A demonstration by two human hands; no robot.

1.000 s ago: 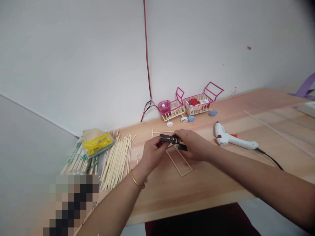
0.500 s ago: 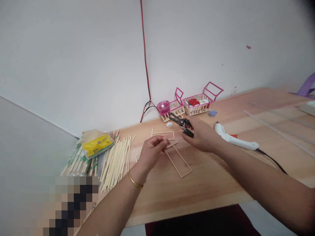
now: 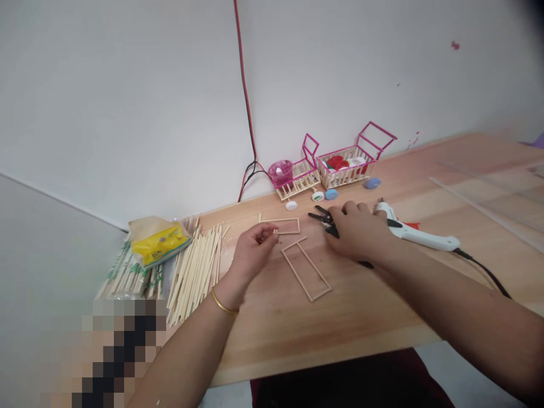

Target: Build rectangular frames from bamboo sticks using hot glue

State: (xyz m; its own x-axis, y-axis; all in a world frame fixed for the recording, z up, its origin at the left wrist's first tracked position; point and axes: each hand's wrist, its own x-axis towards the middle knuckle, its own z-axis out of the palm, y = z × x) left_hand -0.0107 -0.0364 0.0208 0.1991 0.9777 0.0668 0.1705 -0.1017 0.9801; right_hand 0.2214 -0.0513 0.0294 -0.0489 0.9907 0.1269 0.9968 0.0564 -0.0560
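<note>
Between thumb and fingertips, my left hand pinches short bits of wooden stick. My right hand is over the pliers with its fingers bent around them; they lie low at the table, jaws pointing left and black handles spread, partly hidden under the palm. A long rectangular stick frame lies flat between my hands, one stick jutting past its far corner. Another stick frame lies just beyond my left fingertips.
A white glue gun with a black cord lies right of my right hand. Wooden sticks and a yellow packet are at left. Two small stick carts with pink trim stand by the wall, near round caps.
My right hand has lowered the pliers toward the table and moved slightly right, near the glue gun. My left hand has drawn back left from the long frame, with the stick bits still pinched.
</note>
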